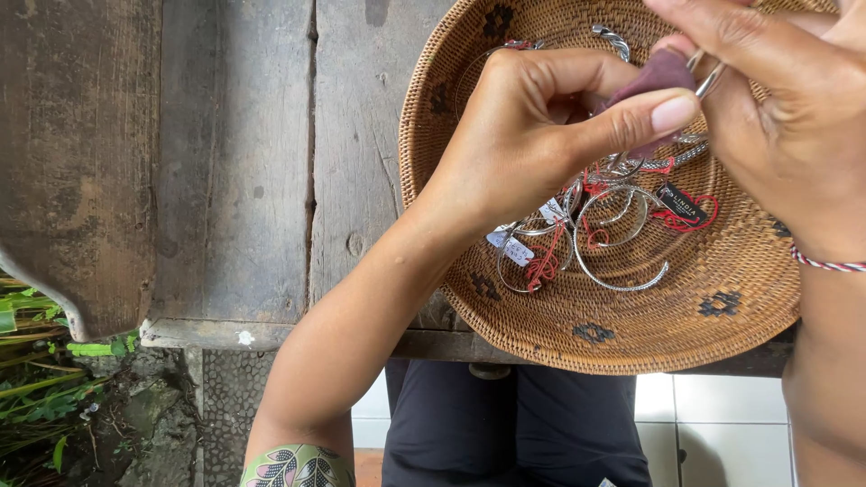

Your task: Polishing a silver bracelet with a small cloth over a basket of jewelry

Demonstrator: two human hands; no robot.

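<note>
My left hand [532, 126] curls its fingers around a soft mauve cloth [654, 77], thumb stretched across it toward the right. Just right of that thumb tip, my right hand [776, 108] pinches a thin silver bangle [708, 79], its visible edge slanting up-right. Below the fingers, smooth metal bangles [622, 243] with red strings and tags lie in a round woven basket [505, 316] on weathered wooden planks [234, 180], bare to the left.

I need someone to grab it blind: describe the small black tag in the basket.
Start at the round woven rattan basket on the weathered wooden table. Among the pile of silver wire bangles, look right of centre. The black rectangular tag lies on red cord; the other tags are white.
</note>
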